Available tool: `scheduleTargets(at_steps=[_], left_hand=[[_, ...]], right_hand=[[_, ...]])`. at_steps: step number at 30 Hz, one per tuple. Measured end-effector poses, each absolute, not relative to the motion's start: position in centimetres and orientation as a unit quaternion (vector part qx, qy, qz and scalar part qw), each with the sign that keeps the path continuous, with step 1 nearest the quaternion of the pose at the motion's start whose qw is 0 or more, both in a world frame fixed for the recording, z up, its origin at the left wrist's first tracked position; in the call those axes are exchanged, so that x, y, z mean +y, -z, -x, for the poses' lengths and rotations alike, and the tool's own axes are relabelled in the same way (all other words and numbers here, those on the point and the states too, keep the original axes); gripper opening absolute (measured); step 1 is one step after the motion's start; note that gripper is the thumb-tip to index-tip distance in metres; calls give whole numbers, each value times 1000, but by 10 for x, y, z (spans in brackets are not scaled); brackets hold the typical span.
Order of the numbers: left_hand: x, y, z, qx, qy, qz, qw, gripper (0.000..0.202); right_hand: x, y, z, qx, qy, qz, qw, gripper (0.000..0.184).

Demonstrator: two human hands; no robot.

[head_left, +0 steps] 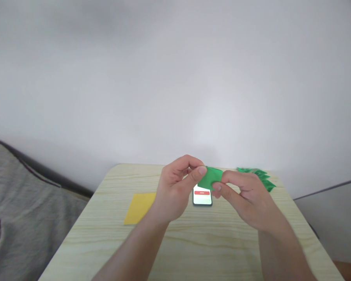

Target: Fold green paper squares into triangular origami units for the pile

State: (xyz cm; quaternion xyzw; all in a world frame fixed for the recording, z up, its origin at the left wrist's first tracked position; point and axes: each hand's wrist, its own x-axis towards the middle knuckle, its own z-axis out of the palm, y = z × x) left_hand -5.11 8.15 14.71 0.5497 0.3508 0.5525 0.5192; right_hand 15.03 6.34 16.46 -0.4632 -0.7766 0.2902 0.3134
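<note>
Both my hands hold a small folded piece of green paper [211, 178] above the table. My left hand [175, 187] pinches its left edge between thumb and curled fingers. My right hand [245, 197] grips its right side, thumb and forefinger pressed on it. Directly beneath the paper a phone [202, 196] lies flat on the table, its screen lit white with a red bar.
A yellow sheet of paper [139, 207] lies on the light wooden table [193, 242] to the left of my hands. Several folded green paper pieces [260, 176] sit at the far right edge. A grey fabric surface [23, 210] is at left; a white wall stands behind.
</note>
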Motion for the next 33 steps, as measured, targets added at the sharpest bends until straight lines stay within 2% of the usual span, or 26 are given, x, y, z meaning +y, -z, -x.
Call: scheduleTargets(at_steps=[7,11,13,21,26,28,31,33], left_hand=[[82,-143,44,356,-560,-553,504,20],[75,-143,40,344,-539,-574,512,41],[68,-143,38,353,-528,-594,494,45],[39,-141,30,389,-521,-682,336,36],[19,-128,24,406,-527,-711,229,16],[10,-118,25,422,-500,-729,200,10],[-6,-97,31,422,-429,-780,173,13],[-18,-78,37,426,-376,-808,156,15]], right_hand=[[64,-167,-149,-744,-299,492,337,35],[60,-162,-150,-706,-311,503,391,34],[54,-157,-151,-687,-310,509,416,34],[16,-144,-156,-672,-305,527,422,31],[-10,-129,-158,-653,-333,536,420,32],[-20,-115,-160,-650,-350,540,403,32],[-36,-87,-166,-633,-355,558,402,23],[-48,-65,-169,-634,-275,571,444,37]])
